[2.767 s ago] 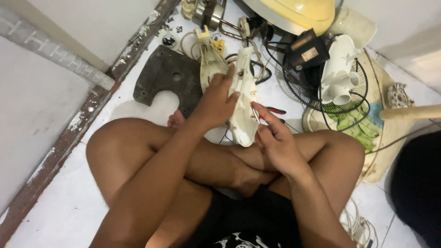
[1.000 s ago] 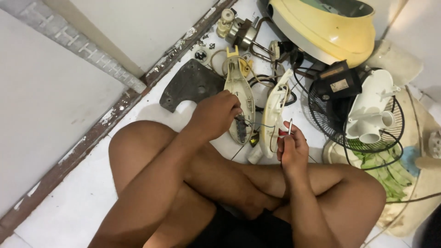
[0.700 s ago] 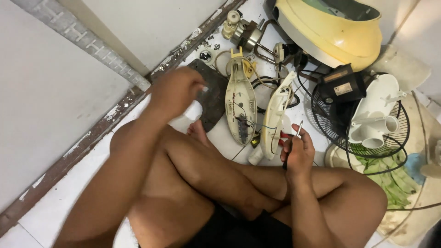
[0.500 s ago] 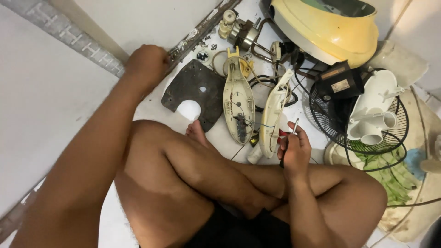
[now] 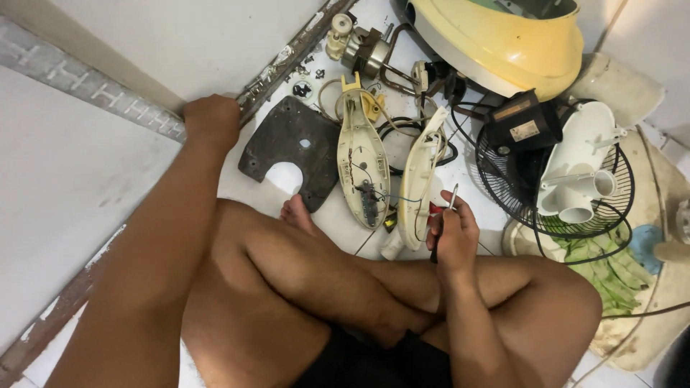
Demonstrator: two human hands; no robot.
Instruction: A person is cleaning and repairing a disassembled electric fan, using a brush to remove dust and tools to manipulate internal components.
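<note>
I sit cross-legged on a white tiled floor. My right hand grips a small red-handled screwdriver, its tip up, beside the cream casing half that stands on edge. The other cream casing half lies open side up, with a circuit board and thin wires inside. My left hand is far out to the left, fingers curled against the metal door rail at the wall; I cannot see anything in it.
A dark grey base plate lies left of the casings. Behind them are a small motor, loose screws, black cables, a yellow fan housing, a black wire fan guard, a white plastic fan part and green cloth.
My left hand left the flat casing half and swung out left to the door rail. My right hand stayed by the upright half with the screwdriver.
</note>
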